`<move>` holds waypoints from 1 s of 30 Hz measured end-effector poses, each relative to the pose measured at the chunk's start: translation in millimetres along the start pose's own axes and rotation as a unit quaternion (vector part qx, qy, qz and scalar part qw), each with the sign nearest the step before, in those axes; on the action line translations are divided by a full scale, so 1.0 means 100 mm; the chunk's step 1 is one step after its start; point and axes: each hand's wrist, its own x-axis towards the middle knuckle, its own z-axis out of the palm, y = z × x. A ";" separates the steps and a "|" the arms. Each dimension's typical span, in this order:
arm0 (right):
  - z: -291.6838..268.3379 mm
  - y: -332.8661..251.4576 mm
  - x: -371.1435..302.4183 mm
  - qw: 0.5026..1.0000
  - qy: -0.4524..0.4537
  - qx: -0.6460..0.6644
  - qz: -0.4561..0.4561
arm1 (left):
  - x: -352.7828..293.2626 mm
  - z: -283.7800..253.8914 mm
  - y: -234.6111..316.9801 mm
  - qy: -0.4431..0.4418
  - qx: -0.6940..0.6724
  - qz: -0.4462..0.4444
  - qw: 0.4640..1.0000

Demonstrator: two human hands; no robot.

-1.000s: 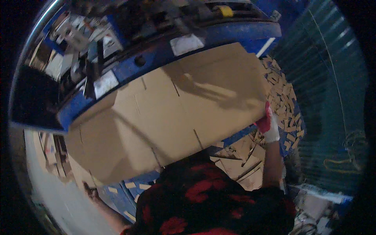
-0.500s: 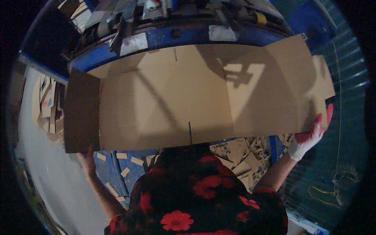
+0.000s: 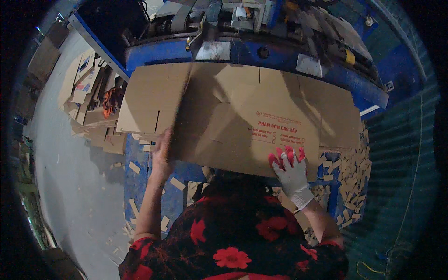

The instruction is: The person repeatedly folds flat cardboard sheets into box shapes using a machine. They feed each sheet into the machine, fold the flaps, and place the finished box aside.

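A brown cardboard box blank (image 3: 219,135) with red print and cut slots lies spread before my body. My bare left hand (image 3: 162,154) is closed on it near a raised fold; the fingertips are partly hidden. On the left, a plain slotted flap section (image 3: 151,95) stretches out past that hand. My right hand (image 3: 291,173), in a white glove with red fingertips, rests on the printed face near its front edge. Its fingers are spread.
A blue machine (image 3: 247,49) with metal plates and rollers stands beyond the cardboard. Stacked cardboard (image 3: 88,98) lies at the left on the grey floor (image 3: 84,186). Many cardboard scraps (image 3: 352,172) lie at the right, beside a dark green corrugated wall (image 3: 401,154).
The cardboard has turned from a plain opened-out face to a printed face, with a fold at the left. My right hand has moved inward from its right edge onto the print; my left hand moved right.
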 end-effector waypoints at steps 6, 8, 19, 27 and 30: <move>0.01 0.42 0.10 0.998 0.046 -0.030 0.007 | 0.51 0.26 0.28 -0.041 0.020 0.130 0.991; 0.02 0.68 0.29 0.996 0.072 -0.055 0.011 | 0.86 0.41 0.26 -0.025 0.014 0.173 0.985; 0.46 1.79 1.28 0.984 0.135 -0.119 -0.002 | 2.10 1.03 0.06 -0.029 0.107 0.164 0.980; 0.49 2.12 1.65 0.988 0.118 -0.089 -0.045 | 2.39 1.25 0.05 0.007 0.158 0.212 0.964; 0.51 2.22 1.72 0.987 0.113 -0.105 -0.036 | 2.50 1.25 0.06 0.030 0.110 0.183 0.977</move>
